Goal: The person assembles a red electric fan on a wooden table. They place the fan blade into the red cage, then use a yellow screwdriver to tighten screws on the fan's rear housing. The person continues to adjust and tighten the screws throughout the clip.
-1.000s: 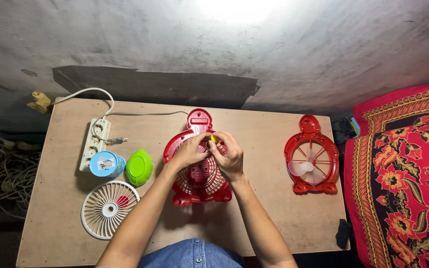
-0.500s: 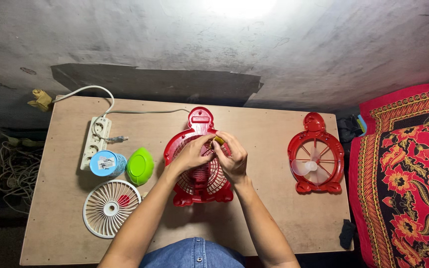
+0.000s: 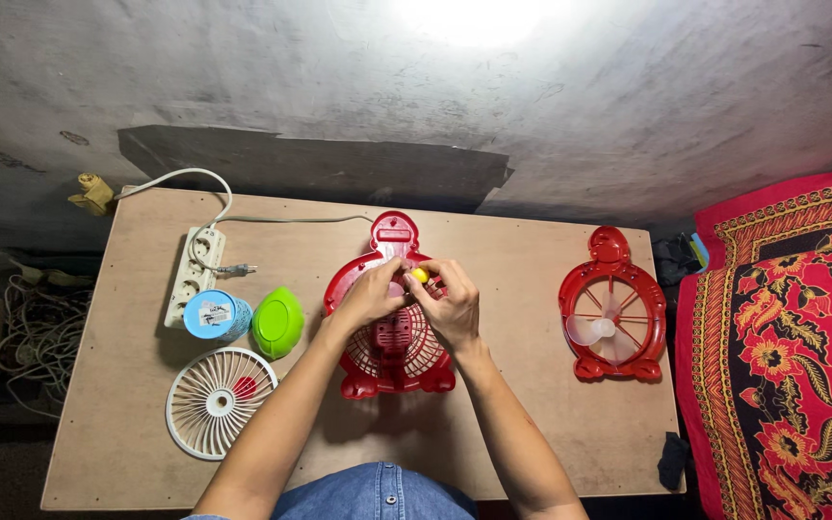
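Head view, first speaker: Where are the hands?

Second speaker: Both meet over a red fan housing [image 3: 392, 337] lying flat mid-surface [image 3: 512, 433], its long axis running away from the person, handle end far. The left hand [image 3: 368, 297] and right hand [image 3: 450, 306] touch above its grille.

First: And the fingers?

Second: Pinched together on a small yellow piece [image 3: 419, 274], held just above the housing's upper half, between both hands; neither hand is clearly nearer.

First: Anything else?

Second: Left lie a white grille [image 3: 219, 402], green cap [image 3: 275, 323], blue cylinder [image 3: 214, 315] and power strip [image 3: 193, 276]. Right, well apart, a second red frame with blades [image 3: 611, 308].
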